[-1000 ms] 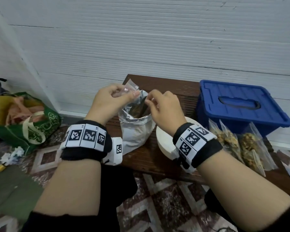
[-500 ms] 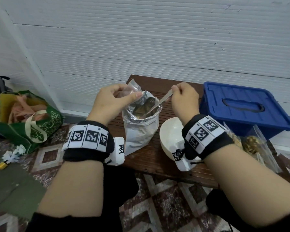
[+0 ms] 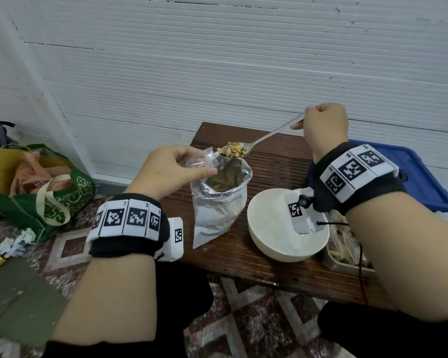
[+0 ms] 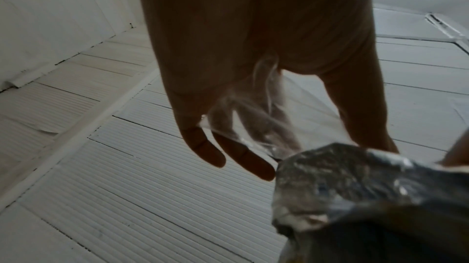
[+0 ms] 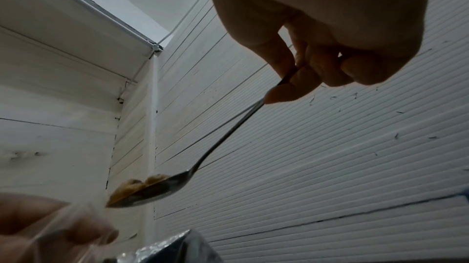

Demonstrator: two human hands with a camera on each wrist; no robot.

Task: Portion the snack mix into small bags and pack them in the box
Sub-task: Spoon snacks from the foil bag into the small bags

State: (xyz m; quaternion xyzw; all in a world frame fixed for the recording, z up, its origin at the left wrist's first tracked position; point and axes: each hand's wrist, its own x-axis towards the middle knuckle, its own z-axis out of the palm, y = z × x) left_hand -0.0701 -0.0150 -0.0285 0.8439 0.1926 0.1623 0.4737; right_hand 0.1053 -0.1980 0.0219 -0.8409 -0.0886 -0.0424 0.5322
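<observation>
Our right hand (image 3: 323,125) has lifted the spoon (image 3: 259,142) out of the foil bag (image 3: 217,202); it now hovers heaped with snack mix (image 3: 232,149) beside the small clear bag (image 3: 199,161) our left hand (image 3: 168,171) still pinches.

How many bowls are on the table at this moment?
1. The white bowl sits on the wooden table, right of the foil snack bag and partly under the right wrist. The forearm covers the table's right side, so another could be hidden there.
</observation>
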